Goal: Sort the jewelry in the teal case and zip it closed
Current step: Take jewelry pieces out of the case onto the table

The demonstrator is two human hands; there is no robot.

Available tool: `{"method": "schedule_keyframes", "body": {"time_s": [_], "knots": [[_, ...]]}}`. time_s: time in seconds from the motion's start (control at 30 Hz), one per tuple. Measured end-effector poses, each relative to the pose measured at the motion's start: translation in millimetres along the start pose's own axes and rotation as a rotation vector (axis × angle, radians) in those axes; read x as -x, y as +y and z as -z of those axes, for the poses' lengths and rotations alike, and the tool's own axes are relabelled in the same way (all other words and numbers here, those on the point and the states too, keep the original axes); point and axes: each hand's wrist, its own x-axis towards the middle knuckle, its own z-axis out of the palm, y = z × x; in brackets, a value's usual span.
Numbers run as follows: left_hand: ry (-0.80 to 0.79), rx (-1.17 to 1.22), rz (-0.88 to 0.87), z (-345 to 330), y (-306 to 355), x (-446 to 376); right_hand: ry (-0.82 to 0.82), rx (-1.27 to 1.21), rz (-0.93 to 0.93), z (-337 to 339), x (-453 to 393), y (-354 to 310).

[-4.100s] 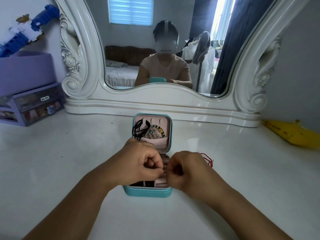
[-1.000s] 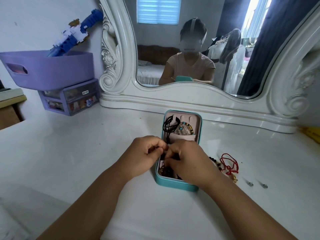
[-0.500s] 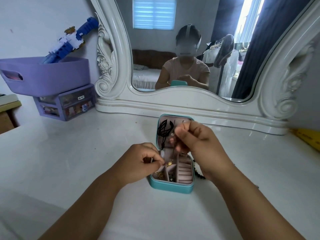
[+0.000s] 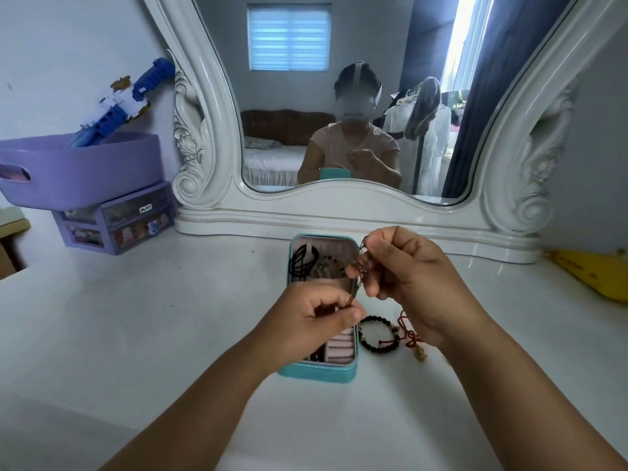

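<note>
The teal case (image 4: 316, 373) lies open on the white dresser, its pink lid (image 4: 334, 248) upright at the back with black cords (image 4: 300, 263) tucked in it. A thin reddish cord (image 4: 355, 283) stretches above the case between both hands. My left hand (image 4: 316, 321) pinches its lower end over the tray. My right hand (image 4: 404, 277) pinches the upper end, raised in front of the lid. A black bead bracelet (image 4: 375, 334) and a red string bracelet (image 4: 409, 336) lie on the dresser just right of the case.
A large white-framed mirror (image 4: 339, 205) stands behind the case. At the back left a purple basket (image 4: 81, 168) with a blue toy sits on small purple drawers (image 4: 115, 222). A yellow object (image 4: 591, 273) lies at the far right.
Both hands have lifted out of the tray and drawn apart, pulling a thin cord taut between them. The right hand is higher now, and the bracelets beside the case show again.
</note>
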Motion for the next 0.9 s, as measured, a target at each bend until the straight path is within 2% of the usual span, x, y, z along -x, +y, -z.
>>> {"method": "schedule_keyframes", "body": {"time_s": [0.2,0.33,0.4,0.53,0.6,0.73,0.9], "knots": [[-0.042,-0.006,0.107,-31.0,5.8,-17.9,0.106,-0.206,-0.087,52.1,9.3,-1.0],[-0.033,0.032,0.193,-57.4,12.6,-33.2,0.231,-0.301,-0.065,95.9,12.1,9.5],[-0.044,0.032,0.218,-69.7,14.2,-40.7,0.282,-0.244,-0.073,114.0,14.7,19.9],[-0.073,-0.067,0.233,-93.0,18.4,-54.1,0.315,0.072,-0.080,137.7,24.2,41.3],[-0.084,-0.071,0.244,-103.9,18.8,-59.4,0.300,0.164,-0.089,147.5,27.7,50.7],[-0.035,-0.094,0.307,-123.1,16.7,-71.5,0.254,0.200,-0.118,160.4,29.0,61.8],[-0.013,-0.234,0.367,-139.4,9.9,-82.5,0.128,0.319,-0.171,160.1,27.8,67.5]]}}
